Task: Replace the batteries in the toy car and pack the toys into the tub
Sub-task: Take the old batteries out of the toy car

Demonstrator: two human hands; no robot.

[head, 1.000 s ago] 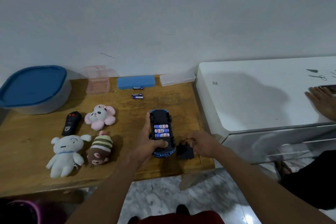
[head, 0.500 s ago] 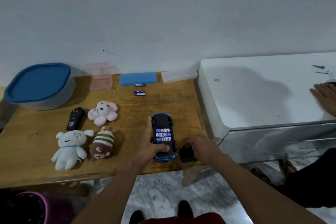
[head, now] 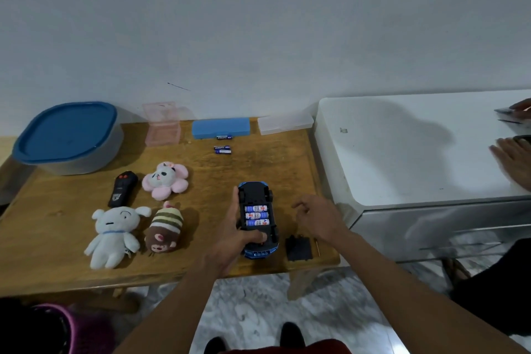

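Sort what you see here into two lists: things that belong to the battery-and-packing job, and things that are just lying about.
Belonging to the job:
toy car
battery cover
spare batteries
remote
white plush
pink flower plush
striped plush
tub

Just lying about:
pink box
blue case
clear case
white cabinet

There is one view only, from a wide-angle camera worn on the person's head, looking forward and down. It sits above and behind the hands, with both forearms reaching in from the bottom edge toward the worktop (head: 71, 227). The left hand (head: 230, 241) and right hand (head: 319, 218) lie just below mid-frame, fairly near. Beyond them a wall (head: 258, 23) fills the upper half; below them the floor (head: 258, 304) shows.
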